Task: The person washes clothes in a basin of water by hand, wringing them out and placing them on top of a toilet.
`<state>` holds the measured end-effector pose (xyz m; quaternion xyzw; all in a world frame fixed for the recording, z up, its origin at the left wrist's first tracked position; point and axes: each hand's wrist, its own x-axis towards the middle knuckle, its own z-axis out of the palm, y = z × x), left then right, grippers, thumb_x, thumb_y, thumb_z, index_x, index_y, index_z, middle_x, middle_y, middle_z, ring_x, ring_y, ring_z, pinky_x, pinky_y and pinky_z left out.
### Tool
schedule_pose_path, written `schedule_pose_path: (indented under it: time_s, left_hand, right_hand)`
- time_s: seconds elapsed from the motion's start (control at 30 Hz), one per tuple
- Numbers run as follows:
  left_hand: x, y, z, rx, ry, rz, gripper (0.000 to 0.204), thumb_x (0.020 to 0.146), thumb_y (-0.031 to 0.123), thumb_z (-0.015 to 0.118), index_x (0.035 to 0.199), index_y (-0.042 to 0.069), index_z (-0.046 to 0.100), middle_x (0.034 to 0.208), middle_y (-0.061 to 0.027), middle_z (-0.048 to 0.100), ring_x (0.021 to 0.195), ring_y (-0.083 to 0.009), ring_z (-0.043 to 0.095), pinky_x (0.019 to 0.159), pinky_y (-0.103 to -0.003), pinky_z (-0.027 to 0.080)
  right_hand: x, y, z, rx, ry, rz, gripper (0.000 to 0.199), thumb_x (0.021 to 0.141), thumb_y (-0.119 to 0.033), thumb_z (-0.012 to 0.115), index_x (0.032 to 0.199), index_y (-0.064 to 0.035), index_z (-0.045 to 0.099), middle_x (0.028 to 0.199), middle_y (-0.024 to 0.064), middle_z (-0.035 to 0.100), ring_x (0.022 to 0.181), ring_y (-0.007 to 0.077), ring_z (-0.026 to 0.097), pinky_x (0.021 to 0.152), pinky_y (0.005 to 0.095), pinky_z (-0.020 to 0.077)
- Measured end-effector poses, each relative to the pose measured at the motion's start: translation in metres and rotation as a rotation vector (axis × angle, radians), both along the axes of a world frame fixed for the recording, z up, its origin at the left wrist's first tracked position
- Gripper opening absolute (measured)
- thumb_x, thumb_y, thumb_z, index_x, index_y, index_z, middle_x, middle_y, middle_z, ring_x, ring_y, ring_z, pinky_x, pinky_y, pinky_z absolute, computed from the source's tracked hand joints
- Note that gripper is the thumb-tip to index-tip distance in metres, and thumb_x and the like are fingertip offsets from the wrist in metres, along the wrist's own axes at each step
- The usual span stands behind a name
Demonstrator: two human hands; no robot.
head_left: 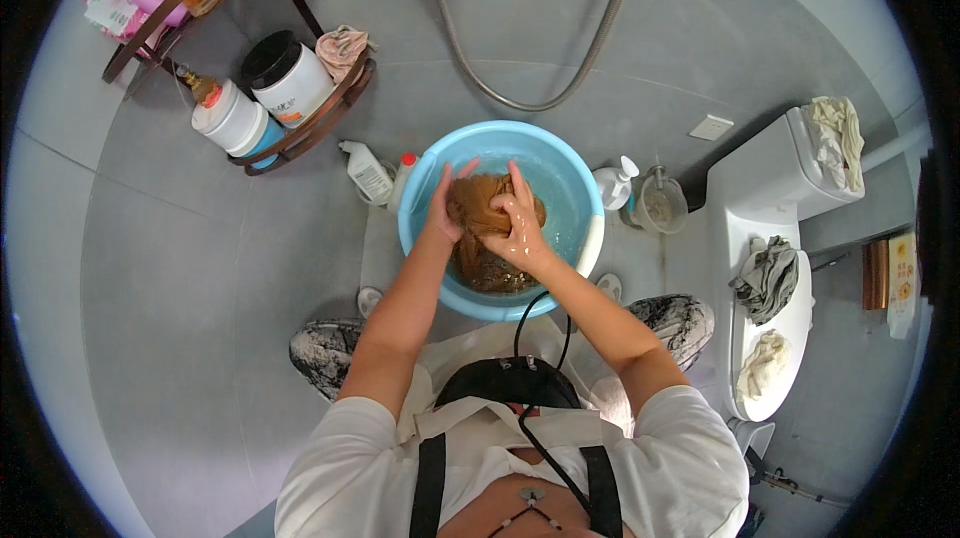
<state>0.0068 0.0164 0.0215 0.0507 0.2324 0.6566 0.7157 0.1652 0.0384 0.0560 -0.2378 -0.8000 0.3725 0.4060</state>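
Observation:
A light blue plastic basin (420,150) with water in it stands on the floor in front of me. A soaked brown cloth (474,200) is bunched up between my hands, and its darker lower part lies in the water. My left hand (448,206) grips the cloth's left side, with the fingers partly hidden behind it. On the right side my right hand (515,228) holds the same cloth, its thumb bent over the front. Wet drops or suds shine on the back of this hand.
White bottles (368,174) stand left of the basin; a white pump bottle (615,184) and a clear cup (660,206) stand right. A shower hose (535,106) hangs behind. Cloths lie on the toilet (755,338). A brown corner shelf (325,128) holds tubs. A black cord (522,323) dangles near my right forearm.

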Motion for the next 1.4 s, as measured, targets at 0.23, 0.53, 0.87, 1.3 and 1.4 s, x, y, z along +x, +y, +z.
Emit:
schedule_pose_path:
  time_s: [0.23,0.53,0.87,1.3,1.4]
  left_hand:
    - [0.019,0.0,0.048,-0.05,-0.097,-0.164,0.047,0.091,0.041,0.035,0.122,0.008,0.045,0.113,-0.0123,0.053,0.103,-0.0245,0.052,0.091,-0.04,0.042]
    - [0.03,0.014,0.023,-0.075,0.718,0.063,0.041,0.089,0.037,0.038,0.115,0.007,0.048,0.108,-0.0109,0.054,0.097,-0.0239,0.054,0.086,-0.037,0.044]
    - [0.002,-0.006,0.024,-0.491,1.168,-0.086,0.066,0.086,0.053,0.039,0.123,-0.001,0.043,0.133,-0.0157,0.037,0.119,-0.0307,0.038,0.097,-0.041,0.029]
    - [0.016,-0.025,-0.004,0.086,2.19,-0.33,0.084,0.069,0.036,0.069,0.135,0.008,0.025,0.14,-0.0173,0.017,0.125,-0.0346,0.026,0.1,-0.043,0.029]
    - [0.014,-0.025,-0.014,-0.029,2.29,-0.473,0.1,0.063,0.024,0.076,0.139,0.015,0.012,0.142,-0.0192,0.01,0.128,-0.0364,0.021,0.101,-0.042,0.029]
  right_hand:
    - [-0.004,0.0,0.016,0.453,-0.118,-0.001,0.035,0.056,-0.024,0.075,0.079,-0.0097,0.053,0.125,0.0109,0.042,0.12,0.0357,0.032,0.093,0.0584,0.0209]
    - [-0.02,0.022,0.024,0.503,0.058,-0.081,0.03,0.057,-0.019,0.069,0.08,-0.0089,0.051,0.099,0.0086,0.055,0.097,0.0326,0.05,0.083,0.0493,0.0365]
    - [0.03,0.067,0.001,0.075,-0.562,-0.275,0.033,0.083,-0.033,0.053,0.102,-0.0066,0.05,0.098,0.0178,0.054,0.081,0.0386,0.057,0.071,0.0463,0.0443]
    - [0.042,0.048,-0.025,0.027,-0.907,-0.138,0.09,0.064,-0.042,0.072,0.137,-0.0277,0.021,0.14,0.0172,0.018,0.125,0.0397,0.025,0.097,0.0466,0.0341]
    - [0.038,0.041,-0.013,-0.029,-1.039,-0.057,0.098,0.06,-0.038,0.076,0.138,-0.027,0.018,0.14,0.0168,0.017,0.124,0.0399,0.026,0.097,0.0459,0.0349]
